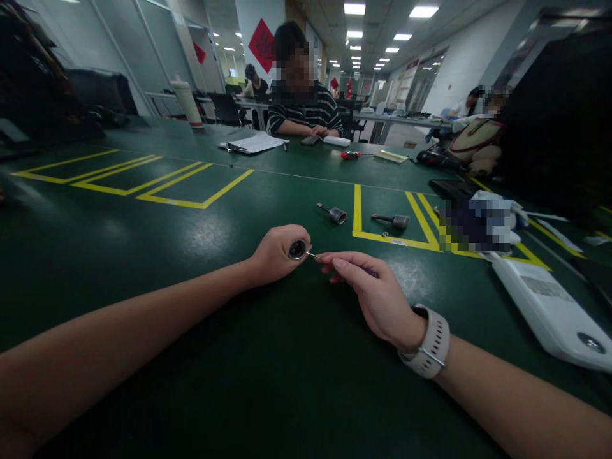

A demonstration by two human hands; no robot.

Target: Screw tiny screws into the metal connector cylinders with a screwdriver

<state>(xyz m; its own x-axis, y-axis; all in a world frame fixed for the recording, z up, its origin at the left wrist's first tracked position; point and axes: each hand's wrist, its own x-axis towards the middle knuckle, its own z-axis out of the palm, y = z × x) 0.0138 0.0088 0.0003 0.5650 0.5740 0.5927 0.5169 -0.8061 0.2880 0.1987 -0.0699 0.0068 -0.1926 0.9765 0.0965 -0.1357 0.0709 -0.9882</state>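
Passage between papers (258, 143) and cup-ended tools (338, 215), white case (549, 309) as obstacle at right

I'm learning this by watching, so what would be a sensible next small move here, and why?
I'd probably keep the left hand steady and ease the thin tool slightly with the right hand. The metal cup is gripped with its open end showing, and the tool's tip is at its rim; whether they touch, I can't tell.
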